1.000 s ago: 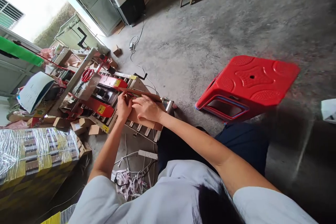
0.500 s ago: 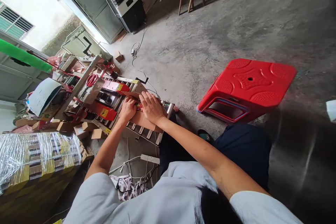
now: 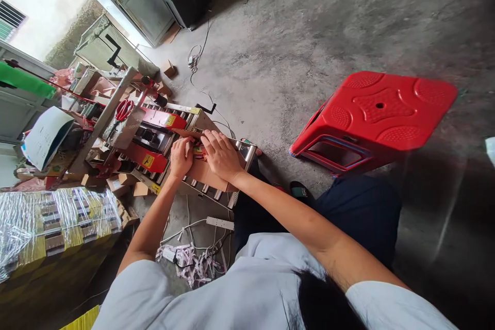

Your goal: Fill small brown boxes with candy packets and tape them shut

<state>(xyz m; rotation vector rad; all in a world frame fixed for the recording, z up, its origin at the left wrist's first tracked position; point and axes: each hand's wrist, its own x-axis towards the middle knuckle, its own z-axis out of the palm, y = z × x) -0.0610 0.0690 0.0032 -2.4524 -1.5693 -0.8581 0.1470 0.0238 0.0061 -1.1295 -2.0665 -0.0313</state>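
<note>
A cardboard box (image 3: 211,175) with raised flaps sits on the roller conveyor of a red carton-sealing machine (image 3: 152,139). Small red and green packets (image 3: 199,151) show in its opening. At the box's left side, my left hand (image 3: 181,157) has its fingers bent round the cardboard edge. My right hand (image 3: 222,155) lies over the right side with fingers stretched out, touching the cardboard. Its palm hides part of the box, and the fingertips of my left hand are partly hidden.
A red plastic stool (image 3: 379,113) stands at right on the concrete floor. Film-wrapped stacked cartons (image 3: 58,232) are at left. A power strip (image 3: 219,223), cables and paper strips (image 3: 193,265) lie below the conveyor. Red scissors (image 3: 124,110) rest on the machine.
The view has shifted, so the machine sits further left and the stool further right. My left hand has drawn slightly away from my right, baring more of the packets.
</note>
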